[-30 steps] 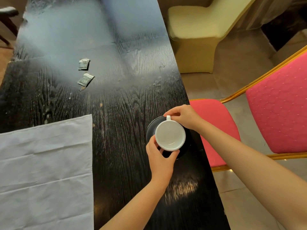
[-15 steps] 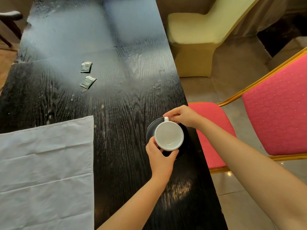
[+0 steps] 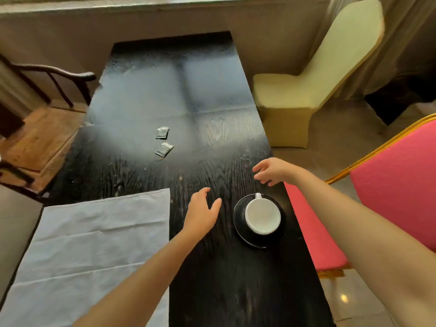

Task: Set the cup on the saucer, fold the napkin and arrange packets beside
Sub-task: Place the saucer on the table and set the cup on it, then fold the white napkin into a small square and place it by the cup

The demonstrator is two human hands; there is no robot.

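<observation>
A white cup (image 3: 263,215) stands upright on a black saucer (image 3: 240,228) near the right edge of the dark wooden table (image 3: 212,279). My left hand (image 3: 201,213) hovers open just left of the saucer, holding nothing. My right hand (image 3: 271,171) floats open beyond the cup, above the table's right edge, fingers spread. A pale grey napkin (image 3: 94,244) lies flat and unfolded at the near left. Two small grey packets, one (image 3: 162,133) and another (image 3: 164,149), lie apart farther up the table.
A pink chair with a gold frame (image 3: 396,185) stands close on the right, its seat beside the saucer. A cream covered chair (image 3: 313,79) is farther back on the right. A dark wooden armchair (image 3: 35,128) sits at the left.
Both hands have let go of the cup and pulled away from it: the left hand to the left, the right hand farther up the table. The view has tilted up, showing more table.
</observation>
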